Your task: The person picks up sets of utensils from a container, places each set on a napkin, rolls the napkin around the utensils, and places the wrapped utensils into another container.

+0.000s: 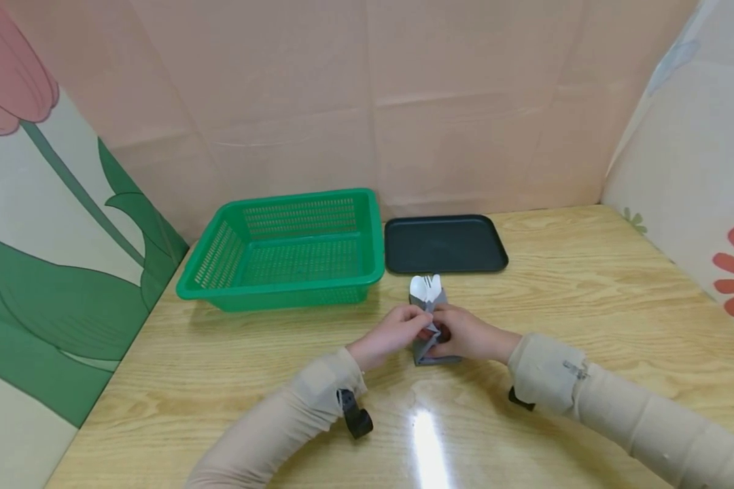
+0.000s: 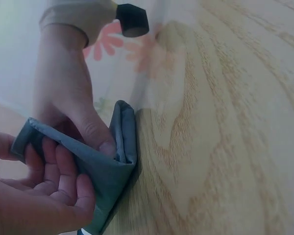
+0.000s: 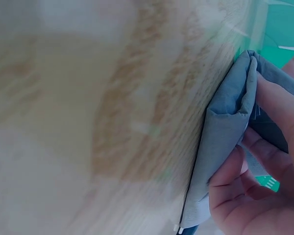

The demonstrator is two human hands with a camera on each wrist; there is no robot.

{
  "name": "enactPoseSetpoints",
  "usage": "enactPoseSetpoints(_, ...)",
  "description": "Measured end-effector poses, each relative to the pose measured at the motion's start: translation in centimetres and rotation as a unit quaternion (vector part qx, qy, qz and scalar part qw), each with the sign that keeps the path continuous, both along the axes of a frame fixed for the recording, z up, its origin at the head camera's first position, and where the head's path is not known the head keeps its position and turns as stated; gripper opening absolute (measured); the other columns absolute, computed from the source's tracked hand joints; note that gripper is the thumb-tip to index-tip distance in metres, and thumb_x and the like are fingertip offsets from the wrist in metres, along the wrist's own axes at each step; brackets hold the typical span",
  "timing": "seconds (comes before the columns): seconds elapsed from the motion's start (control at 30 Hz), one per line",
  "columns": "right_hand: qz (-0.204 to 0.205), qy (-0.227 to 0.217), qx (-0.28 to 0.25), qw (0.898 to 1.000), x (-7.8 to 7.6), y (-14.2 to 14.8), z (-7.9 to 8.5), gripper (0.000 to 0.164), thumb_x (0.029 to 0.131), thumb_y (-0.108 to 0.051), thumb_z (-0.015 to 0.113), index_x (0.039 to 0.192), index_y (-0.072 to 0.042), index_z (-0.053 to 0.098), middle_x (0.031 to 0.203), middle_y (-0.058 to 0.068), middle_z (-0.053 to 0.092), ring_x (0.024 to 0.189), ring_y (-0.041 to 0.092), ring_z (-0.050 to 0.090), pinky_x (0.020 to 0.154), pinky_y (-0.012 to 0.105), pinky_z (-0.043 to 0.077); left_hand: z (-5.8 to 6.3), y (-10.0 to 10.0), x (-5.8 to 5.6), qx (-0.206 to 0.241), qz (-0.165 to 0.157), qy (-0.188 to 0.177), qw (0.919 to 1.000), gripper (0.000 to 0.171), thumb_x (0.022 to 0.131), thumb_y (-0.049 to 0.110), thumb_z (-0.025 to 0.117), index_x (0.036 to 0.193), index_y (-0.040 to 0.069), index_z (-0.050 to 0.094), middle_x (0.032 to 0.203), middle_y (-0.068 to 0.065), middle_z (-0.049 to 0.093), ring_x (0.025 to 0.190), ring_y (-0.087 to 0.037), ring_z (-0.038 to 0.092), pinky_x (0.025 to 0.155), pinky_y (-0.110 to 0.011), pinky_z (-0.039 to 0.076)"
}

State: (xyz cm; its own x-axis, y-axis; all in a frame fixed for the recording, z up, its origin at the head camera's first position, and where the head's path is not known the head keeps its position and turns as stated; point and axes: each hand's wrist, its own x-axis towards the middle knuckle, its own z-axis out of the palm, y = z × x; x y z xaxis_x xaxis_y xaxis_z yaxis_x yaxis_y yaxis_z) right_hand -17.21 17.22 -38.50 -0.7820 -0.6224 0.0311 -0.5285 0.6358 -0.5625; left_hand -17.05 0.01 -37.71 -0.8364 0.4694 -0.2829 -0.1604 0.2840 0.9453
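On the tabletop between both hands lies a folded grey cloth (image 1: 437,360), partly covered by the fingers. From its far end stick out the white heads of a spoon (image 1: 418,289) and a fork (image 1: 428,288), with another white piece beside them; their handles are hidden. My left hand (image 1: 396,331) pinches a raised flap of the cloth, its fingers curled behind the fold in the left wrist view. Opposite it, my right hand (image 1: 474,334) grips the cloth's right side, thumb inside the fold and fingers bent against the outer layer (image 3: 213,152) in the right wrist view.
A green plastic basket (image 1: 281,288) stands at the back left of the wooden table (image 1: 587,285). Just right of it, behind the cutlery, lies a black tray (image 1: 446,244). Covered walls close off the back and both sides.
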Motion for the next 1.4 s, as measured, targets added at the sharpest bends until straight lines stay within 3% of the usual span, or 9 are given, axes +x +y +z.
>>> enactPoseSetpoints(0.2,0.004,-0.004,-0.006,1.0,-0.3,0.2,-0.2,0.03,0.072,-0.019,0.08,0.094,-0.004,0.065,0.086,0.003,0.056,0.073,0.007,0.044,0.061,0.019,0.038,-0.1,0.3,0.1,0.013,0.01,-0.008,0.9998,0.026,0.098,0.02,0.044,0.094,-0.001,0.059,0.107,-0.013,0.063,0.088,-0.014,0.06,0.087,-0.033,0.05)
enactPoseSetpoints(0.47,0.003,-0.02,-0.007,1.0,-0.4,0.3,-0.1,0.028,0.071,-0.019,0.08,0.09,-0.005,0.065,0.083,0.002,0.055,0.072,0.004,0.044,0.062,0.018,0.039,-0.8,0.8,-0.2,0.034,0.025,-0.026,0.9988,0.023,0.098,0.018,0.045,0.087,0.003,0.058,0.091,-0.002,0.057,0.079,-0.009,0.056,0.078,-0.025,0.05)
enactPoseSetpoints(0.77,0.021,-0.045,-0.032,0.998,-0.4,0.8,-0.1,0.031,0.071,-0.019,0.08,0.091,-0.005,0.061,0.088,0.004,0.062,0.075,0.002,0.049,0.065,0.019,0.045,-1.0,1.3,0.0,0.048,0.03,-0.024,0.9981,0.022,0.097,0.015,0.046,0.087,-0.001,0.058,0.093,-0.005,0.059,0.079,-0.009,0.056,0.076,-0.024,0.05)
enactPoseSetpoints(1.03,0.024,-0.097,-0.054,0.994,-0.4,1.1,-0.2,0.044,0.072,-0.024,0.08,0.103,-0.004,0.055,0.096,0.007,0.064,0.079,0.002,0.054,0.066,0.02,0.049,-1.0,1.5,0.1,0.051,0.034,-0.024,0.9978,0.023,0.097,0.015,0.047,0.089,-0.003,0.058,0.09,-0.005,0.06,0.077,-0.008,0.055,0.073,-0.023,0.05)
enactPoseSetpoints(1.4,0.005,-0.144,-0.055,0.988,-0.2,1.8,0.0,0.065,0.076,-0.031,0.077,0.125,-0.001,0.045,0.112,0.012,0.059,0.1,0.019,0.057,0.08,0.026,0.052,-1.2,1.8,0.0,0.045,0.033,-0.026,0.9981,0.024,0.096,0.016,0.048,0.094,-0.005,0.06,0.1,-0.012,0.063,0.079,-0.009,0.057,0.071,-0.021,0.048)
